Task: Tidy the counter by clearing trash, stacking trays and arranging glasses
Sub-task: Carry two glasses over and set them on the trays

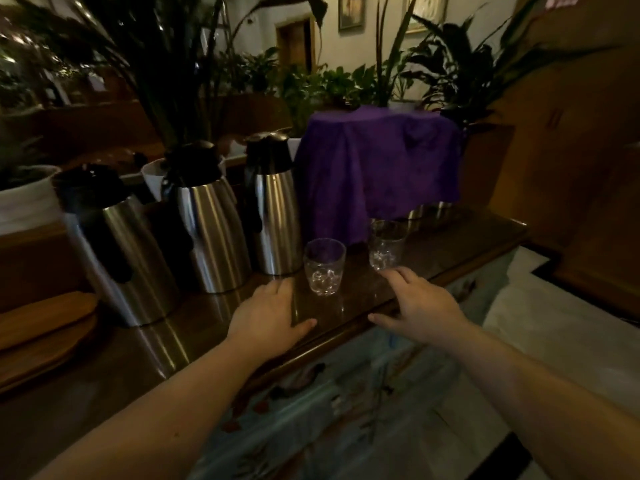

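Two clear tumblers stand upright on the dark wooden counter (450, 244). The nearer glass (324, 266) is just right of my left hand (268, 315), which lies flat and open on the counter without touching it. The farther glass (385, 244) stands a little behind the fingertips of my right hand (417, 303); that hand hovers open over the counter's front edge and holds nothing. Stacked wooden trays (41, 327) lie at the far left of the counter.
Three steel thermos jugs (211, 220) stand in a row behind my left hand. A purple cloth (377, 168) drapes over something at the back right, with metal bases showing under it. Potted plants line the back. Patterned floor lies below the counter edge.
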